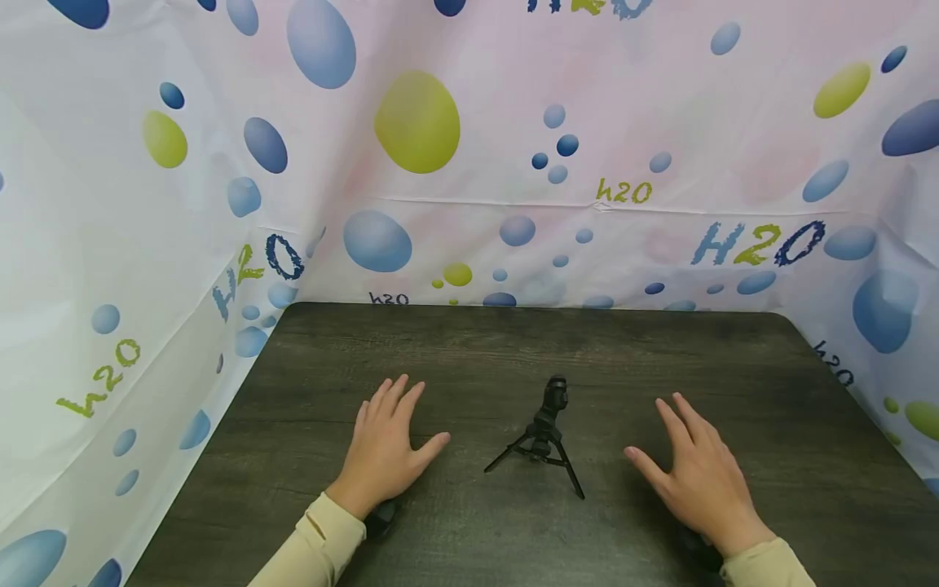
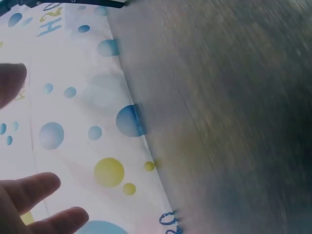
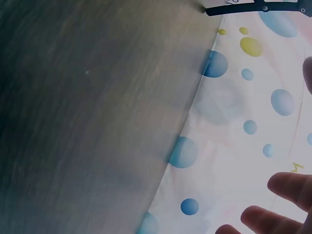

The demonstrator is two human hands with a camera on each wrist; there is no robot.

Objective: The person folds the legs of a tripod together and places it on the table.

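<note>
A small black tripod stands on the dark wooden table with its legs spread and its head upright. To its left is my left hand, fingers extended and thumb pointing toward the tripod, holding nothing. My right hand is on the other side, also with straight fingers and nothing in it. Both hands are apart from the tripod. In the left wrist view one tripod leg crosses the top edge, and fingertips show at the left. The right wrist view has another tripod leg at the top and fingertips at lower right.
The dark wood-grain table has rounded far corners. Behind and beside it hangs a white sheet printed with blue and green ovals and H2O lettering. A dark band sits under each wrist at the cream sleeves.
</note>
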